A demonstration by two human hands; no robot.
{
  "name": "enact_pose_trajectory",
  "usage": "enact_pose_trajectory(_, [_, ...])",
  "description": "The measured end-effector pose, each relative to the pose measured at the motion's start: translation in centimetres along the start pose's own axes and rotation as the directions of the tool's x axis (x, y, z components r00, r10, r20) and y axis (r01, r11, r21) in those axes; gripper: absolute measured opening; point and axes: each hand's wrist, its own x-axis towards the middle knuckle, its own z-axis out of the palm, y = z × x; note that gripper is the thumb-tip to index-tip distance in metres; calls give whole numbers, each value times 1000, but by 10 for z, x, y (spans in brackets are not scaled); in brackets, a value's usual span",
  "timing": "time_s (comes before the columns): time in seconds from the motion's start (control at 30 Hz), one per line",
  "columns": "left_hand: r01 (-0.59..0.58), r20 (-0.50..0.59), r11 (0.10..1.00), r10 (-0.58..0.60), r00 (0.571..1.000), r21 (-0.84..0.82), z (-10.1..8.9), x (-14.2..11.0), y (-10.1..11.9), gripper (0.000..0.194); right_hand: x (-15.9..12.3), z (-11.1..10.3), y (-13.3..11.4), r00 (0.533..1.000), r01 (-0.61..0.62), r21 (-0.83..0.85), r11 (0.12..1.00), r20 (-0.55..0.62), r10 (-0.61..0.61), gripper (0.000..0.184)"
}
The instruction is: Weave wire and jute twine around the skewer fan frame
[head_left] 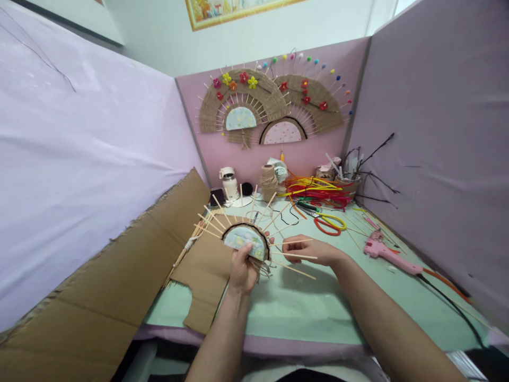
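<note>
Above the middle of the table (310, 313), toward its front edge, a half-round fan (237, 236) is held up by the left hand (242, 273), whose grip is closed on the straight side, with the thumb laid over the fabric face. Just right of the fan, the fingers of the right hand (302, 250) are curled in among the rightmost wooden sticks (295, 270); whether anything is pinched there cannot be told. From the right grip, the fan's body is found to the left, near, with the left hand the closer one, touching it. The long axis, the straight side, is sloped from the left down toward the front right corner; the curve and most sticks are pointed at the back edge, the rightmost ones at the right edge. Cut cardboard (202, 270) is laid toward the left edge, a pink glue gun (392, 258) toward the right; scissors (326, 232) and a twine spool (269, 183) are placed farther back.
</note>
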Motion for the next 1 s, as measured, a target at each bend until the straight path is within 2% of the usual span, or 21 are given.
enact_pose_trajectory(0.2, [-16,-3,1000,16,1000,-2,3,2,-1,37,-1,0,-1,1000,-4,-42,999,25,5,35])
enact_pose_trajectory(0.3, [-26,-15,1000,26,1000,-10,3,3,0,40,-3,-3,-1,1000,-19,-10,1000,16,19,35])
enact_pose_trajectory(0.37, [-40,-31,999,40,999,-12,3,4,0,42,-3,-7,2,998,-37,33,999,-41,39,34])
enact_pose_trajectory(0.43, [-63,-52,998,63,997,-14,2,5,1,42,-3,-12,6,986,-36,104,994,-161,52,31])
enact_pose_trajectory(0.5, [-100,-75,995,99,992,-11,1,7,0,42,-2,-18,10,942,22,203,979,-332,48,29])
enact_pose_trajectory(0.57, [-150,-95,989,150,984,6,1,9,-1,42,-2,-22,11,867,148,286,947,-499,16,29])
enact_pose_trajectory(0.63, [-217,-121,976,220,968,36,0,10,-3,40,-1,-23,11,799,268,311,912,-601,-30,29])
enact_pose_trajectory(0.67, [-246,-137,968,251,958,52,0,11,-4,38,-1,-22,10,783,300,308,903,-620,-48,29])
enact_pose_trajectory(0.73, [-290,-188,954,298,936,71,-1,12,-5,35,-1,-20,9,787,306,297,905,-613,-65,29])
enact_pose_trajectory(0.83, [-302,-261,952,304,916,48,-1,14,-4,29,-1,-17,9,820,253,296,921,-570,-42,29])
enact_pose_trajectory(1.0, [-230,-282,972,209,936,-44,0,14,1,24,5,-13,16,899,73,277,958,-434,57,29])
